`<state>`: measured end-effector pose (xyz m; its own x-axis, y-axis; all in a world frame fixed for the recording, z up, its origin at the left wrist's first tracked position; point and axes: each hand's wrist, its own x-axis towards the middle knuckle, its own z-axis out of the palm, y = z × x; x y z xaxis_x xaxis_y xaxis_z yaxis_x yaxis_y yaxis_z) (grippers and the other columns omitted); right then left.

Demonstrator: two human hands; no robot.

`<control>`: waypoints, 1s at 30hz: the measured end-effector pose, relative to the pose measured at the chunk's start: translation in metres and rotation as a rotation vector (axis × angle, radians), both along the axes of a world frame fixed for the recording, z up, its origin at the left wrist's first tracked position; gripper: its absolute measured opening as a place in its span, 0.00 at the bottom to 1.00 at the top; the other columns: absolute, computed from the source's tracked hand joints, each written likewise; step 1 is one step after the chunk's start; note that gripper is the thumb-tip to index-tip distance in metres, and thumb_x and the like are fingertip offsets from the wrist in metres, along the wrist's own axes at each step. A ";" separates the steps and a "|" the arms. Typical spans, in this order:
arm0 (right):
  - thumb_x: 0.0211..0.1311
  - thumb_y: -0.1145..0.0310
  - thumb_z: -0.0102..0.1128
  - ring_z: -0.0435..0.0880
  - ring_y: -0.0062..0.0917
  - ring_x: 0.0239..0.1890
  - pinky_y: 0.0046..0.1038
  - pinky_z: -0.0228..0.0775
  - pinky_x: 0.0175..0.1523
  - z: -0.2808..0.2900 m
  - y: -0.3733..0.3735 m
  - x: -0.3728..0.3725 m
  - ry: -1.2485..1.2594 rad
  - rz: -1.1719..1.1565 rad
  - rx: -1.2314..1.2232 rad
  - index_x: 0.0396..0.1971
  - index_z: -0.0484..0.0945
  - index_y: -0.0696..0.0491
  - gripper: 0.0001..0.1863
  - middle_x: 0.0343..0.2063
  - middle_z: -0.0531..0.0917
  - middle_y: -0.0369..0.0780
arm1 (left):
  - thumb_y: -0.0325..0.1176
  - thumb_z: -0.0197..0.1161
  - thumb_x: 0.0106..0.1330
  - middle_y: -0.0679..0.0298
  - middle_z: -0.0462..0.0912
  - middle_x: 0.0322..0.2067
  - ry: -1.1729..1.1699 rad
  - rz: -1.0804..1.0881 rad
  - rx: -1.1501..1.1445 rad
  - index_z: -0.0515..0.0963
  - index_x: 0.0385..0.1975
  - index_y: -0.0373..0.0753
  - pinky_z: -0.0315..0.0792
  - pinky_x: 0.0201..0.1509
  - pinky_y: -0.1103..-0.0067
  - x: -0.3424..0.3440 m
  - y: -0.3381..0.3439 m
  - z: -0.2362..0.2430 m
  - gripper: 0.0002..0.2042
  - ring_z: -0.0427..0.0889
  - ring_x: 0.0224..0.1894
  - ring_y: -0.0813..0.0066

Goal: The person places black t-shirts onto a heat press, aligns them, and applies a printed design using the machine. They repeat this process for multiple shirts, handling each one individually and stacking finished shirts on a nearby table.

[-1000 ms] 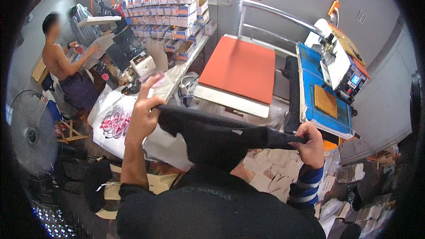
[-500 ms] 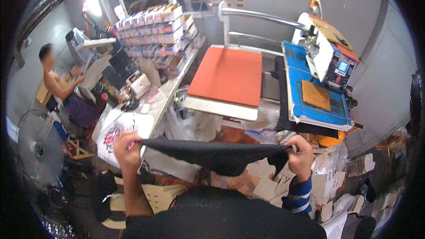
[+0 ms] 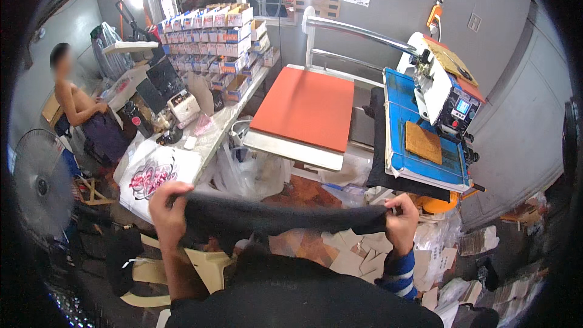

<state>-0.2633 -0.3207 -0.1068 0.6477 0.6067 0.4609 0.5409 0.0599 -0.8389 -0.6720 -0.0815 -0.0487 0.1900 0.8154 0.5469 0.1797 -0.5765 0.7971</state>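
Observation:
Stretched between my hands is a black cloth (image 3: pixel 285 214), which looks like a garment, held up before my body and sagging slightly in the middle. My left hand (image 3: pixel 169 211) pinches its left end, and my right hand (image 3: pixel 402 222) grips the right end with the fingers closed. Beyond the cloth stands a heat press with an orange-red flat pad (image 3: pixel 303 109) on a white base. To its right, a blue board (image 3: pixel 396 121) carries a brown sponge-like block (image 3: pixel 423 143), beside a control box (image 3: pixel 460 108) with a lit screen.
On the left, a worktable (image 3: pixel 209 149) bears a white cloth with a pink-and-black print (image 3: pixel 152 173) and stacked small boxes (image 3: pixel 206 42). Another person (image 3: pixel 85 109) is at far left, behind a fan (image 3: pixel 39 188). A cream plastic chair (image 3: pixel 209 267) and card sheets (image 3: pixel 349 258) lie low around me.
The black cloth hangs a little lower and its right-hand flap no longer dangles. Both hands keep their hold. My view has shifted slightly. The other person's hands have dropped lower.

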 end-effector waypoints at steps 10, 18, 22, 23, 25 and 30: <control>0.54 0.85 0.55 0.84 0.28 0.41 0.26 0.73 0.51 -0.001 0.022 -0.011 -0.049 -0.272 -0.105 0.38 0.83 0.60 0.13 0.34 0.85 0.42 | 0.16 0.64 0.62 0.62 0.84 0.32 -0.272 -0.341 -0.214 0.79 0.36 0.33 0.75 0.43 0.80 0.022 0.078 -0.037 0.06 0.81 0.35 0.77; 0.56 0.87 0.59 0.82 0.21 0.38 0.23 0.73 0.48 0.005 0.068 -0.026 -0.005 -0.370 -0.088 0.35 0.83 0.62 0.09 0.33 0.85 0.37 | 0.23 0.70 0.62 0.61 0.84 0.25 0.086 -0.154 -0.032 0.81 0.31 0.33 0.74 0.36 0.80 0.012 0.142 -0.044 0.04 0.82 0.30 0.77; 0.56 0.87 0.60 0.82 0.24 0.38 0.23 0.71 0.49 0.013 0.115 -0.043 -0.080 -0.315 -0.116 0.37 0.83 0.60 0.10 0.32 0.84 0.39 | 0.21 0.69 0.61 0.59 0.85 0.27 0.090 -0.163 -0.097 0.81 0.32 0.32 0.75 0.37 0.78 -0.014 0.174 -0.044 0.04 0.84 0.32 0.73; 0.56 0.87 0.60 0.82 0.24 0.39 0.22 0.71 0.49 0.012 0.124 -0.046 -0.121 -0.313 -0.129 0.37 0.83 0.60 0.11 0.32 0.84 0.39 | 0.21 0.68 0.60 0.59 0.85 0.27 0.098 -0.176 -0.105 0.81 0.33 0.32 0.76 0.38 0.78 -0.019 0.183 -0.043 0.04 0.84 0.32 0.71; 0.55 0.88 0.60 0.82 0.24 0.40 0.22 0.70 0.49 0.012 0.143 -0.053 -0.167 -0.301 -0.092 0.37 0.84 0.60 0.12 0.34 0.83 0.40 | 0.14 0.66 0.56 0.57 0.87 0.30 0.037 -0.256 0.000 0.83 0.33 0.32 0.78 0.41 0.76 -0.025 0.202 -0.044 0.08 0.86 0.35 0.67; 0.55 0.89 0.60 0.83 0.22 0.38 0.22 0.72 0.46 0.002 0.163 -0.061 -0.111 -0.307 -0.153 0.37 0.85 0.59 0.13 0.32 0.85 0.39 | 0.09 0.63 0.49 0.56 0.87 0.30 0.030 -0.282 0.062 0.84 0.31 0.32 0.79 0.41 0.76 -0.047 0.232 -0.048 0.12 0.86 0.35 0.67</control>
